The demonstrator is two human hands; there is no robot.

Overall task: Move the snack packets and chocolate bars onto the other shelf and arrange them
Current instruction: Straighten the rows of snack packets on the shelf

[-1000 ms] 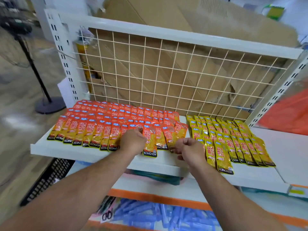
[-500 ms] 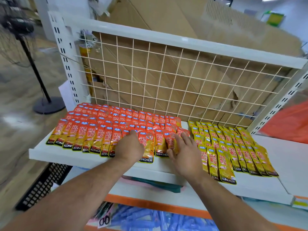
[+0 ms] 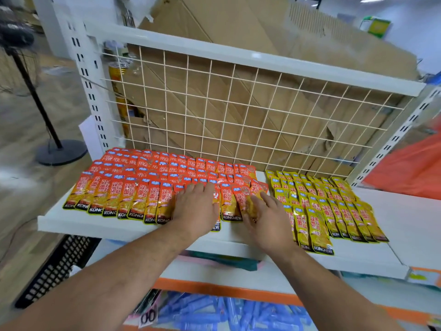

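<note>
- Starting nearest, blue wrapped items [image 3: 214, 314] lie on a lower level under the forearms. I cannot tell whether they belong to this job.
- On the white shelf [image 3: 95, 224] the left hand [image 3: 195, 206] lies flat with its fingers straight, pressing on the front row of red packets [image 3: 133, 189].
- Just beside it, the right hand [image 3: 267, 223] rests with its fingers spread and loose on a few skewed packets [image 3: 248, 199] at that row's right end. It grips nothing.
- The red rows overlap like tiles and fill the shelf's left half. The front row is neat on the left and crooked under the hands, where one packet [image 3: 216, 226] pokes over the front lip.
- The yellow packets [image 3: 329, 209] sit in tidy rows to the right, across a narrow gap.
- The moving looks largely done, to my eye, with the straightening of this front row left. I see no chocolate bars here, so those may be outstanding.
- Behind it all stands the wire grid [image 3: 238, 111], with cardboard [image 3: 214, 27] beyond.
</note>
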